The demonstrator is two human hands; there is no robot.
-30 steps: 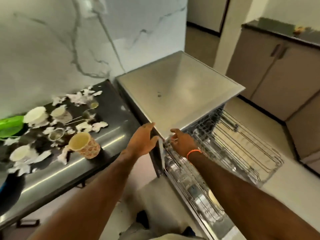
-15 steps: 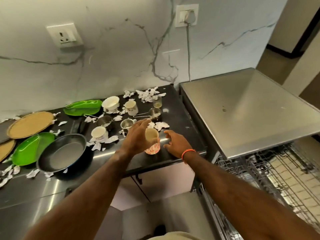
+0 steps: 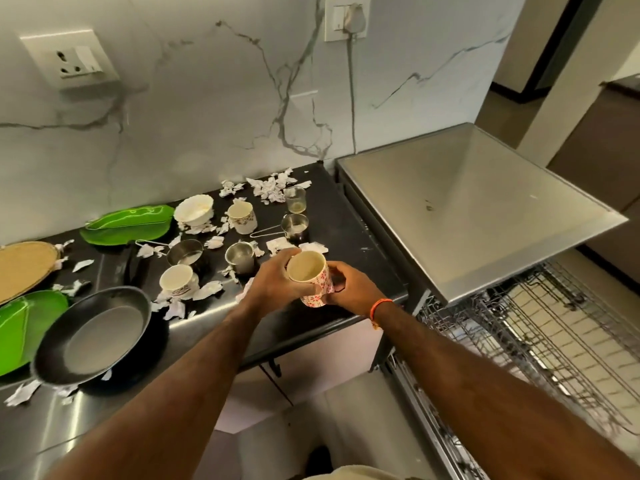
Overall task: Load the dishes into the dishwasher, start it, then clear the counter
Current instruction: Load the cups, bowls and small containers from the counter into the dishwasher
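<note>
A: Nearest?
B: Dishwasher rack (image 3: 540,344), pulled out, wire bays bare where visible.
A: Hands?
B: Left hand (image 3: 277,284) and right hand (image 3: 349,287) both curl round the floral mug (image 3: 311,280) above the counter (image 3: 349,230) edge; inside looks empty, stained.
A: Beyond?
B: Black pan (image 3: 91,336), steel cups (image 3: 240,256), white bowl (image 3: 194,209), small glass (image 3: 295,199) with a yellowish film at the bottom, paper scraps (image 3: 273,183).

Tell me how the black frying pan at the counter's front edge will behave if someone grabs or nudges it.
The black frying pan looks broad and thick-rimmed, so probably heavy for one hand. Its near rim seems to overhang the counter edge, so a nudge toward the front could tip it off. It appears rigid; the torn paper scraps under it might let it slide.
</note>
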